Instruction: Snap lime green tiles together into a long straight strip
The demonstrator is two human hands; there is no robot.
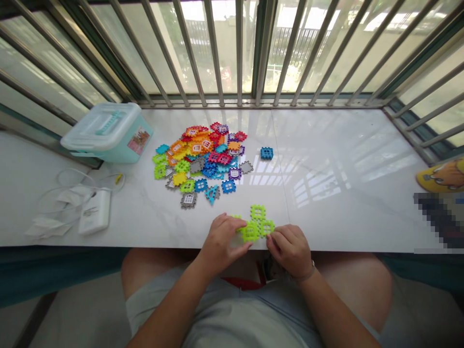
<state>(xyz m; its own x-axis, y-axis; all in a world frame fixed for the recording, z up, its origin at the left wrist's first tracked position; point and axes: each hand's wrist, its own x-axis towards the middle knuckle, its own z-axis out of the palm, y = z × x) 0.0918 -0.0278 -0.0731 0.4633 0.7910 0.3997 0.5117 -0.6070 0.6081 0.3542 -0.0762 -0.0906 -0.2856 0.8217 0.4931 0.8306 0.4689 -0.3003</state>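
Observation:
Several lime-green waffle tiles (pixel 258 223) lie joined together at the near edge of the white marble sill (pixel 344 164). My left hand (pixel 222 241) rests on the left part of this cluster, fingers pressing on a tile. From the right, my right hand (pixel 290 249) pinches the cluster's right tile with curled fingers. Farther back sits a heap of colourful waffle tiles (pixel 203 157), and a single blue tile (pixel 267 153) lies apart to its right.
A pale teal lidded storage box (pixel 108 131) stands at the back left. A white power bank with cables (pixel 94 211) and crumpled plastic wrappers lie front left. Metal window bars (pixel 239 53) close the back. A yellow cartoon item (pixel 442 176) sits at the right edge.

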